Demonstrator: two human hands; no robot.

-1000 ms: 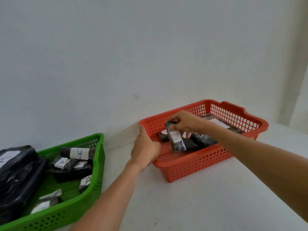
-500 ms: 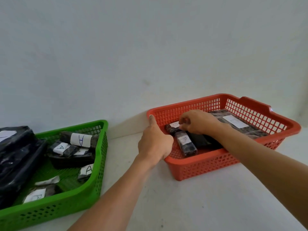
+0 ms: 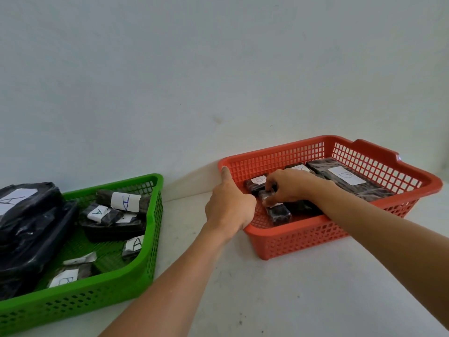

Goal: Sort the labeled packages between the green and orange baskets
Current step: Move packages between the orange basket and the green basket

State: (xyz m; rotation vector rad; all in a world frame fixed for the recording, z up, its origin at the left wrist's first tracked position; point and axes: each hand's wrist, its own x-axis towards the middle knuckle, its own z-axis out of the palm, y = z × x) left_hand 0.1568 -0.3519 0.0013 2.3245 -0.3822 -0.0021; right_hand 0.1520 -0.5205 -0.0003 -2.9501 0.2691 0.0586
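Note:
The orange basket [image 3: 303,235] stands at the right on the white table. My left hand [image 3: 229,206] grips its near-left rim, thumb pointing up along the edge. Inside it, my right hand [image 3: 289,184] pinches the far end of a small black package [image 3: 279,212] that lies on the basket floor. Beside it lie a small package labeled B [image 3: 257,182] and a long one labeled B [image 3: 345,176]. The green basket [image 3: 102,288] at the left holds several black packages labeled A [image 3: 125,201] and one near its front labeled B [image 3: 64,279].
A plain white wall rises just behind both baskets. Bare white table [image 3: 279,300] lies between the baskets and in front of them. A large black bag with an A label [image 3: 26,212] fills the green basket's left side.
The small black package has gone down from upright in my right hand to lying on the orange basket's floor. My view has shifted left, so both baskets sit further right.

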